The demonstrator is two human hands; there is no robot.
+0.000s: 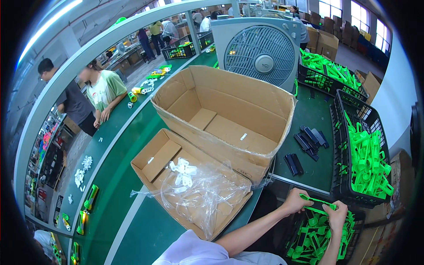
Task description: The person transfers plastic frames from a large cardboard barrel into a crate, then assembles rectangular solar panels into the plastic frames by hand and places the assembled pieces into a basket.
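Observation:
My left hand [295, 201] and my right hand [336, 215] both grip one long bright green plastic part [319, 202], each at one end, low at the right. They hold it just above a black crate [291, 229] full of several similar green parts. A little to the left lies a small open cardboard box [152, 152] with a clear plastic bag [207, 190] and small white parts [182, 170] in it.
A large open cardboard box [229, 101] and a grey box fan [260, 51] stand ahead. Black flat parts [309, 139] lie on the green table. Black crates of green parts [366, 154] stand right. Other people work at the green conveyor [115, 132] on the left.

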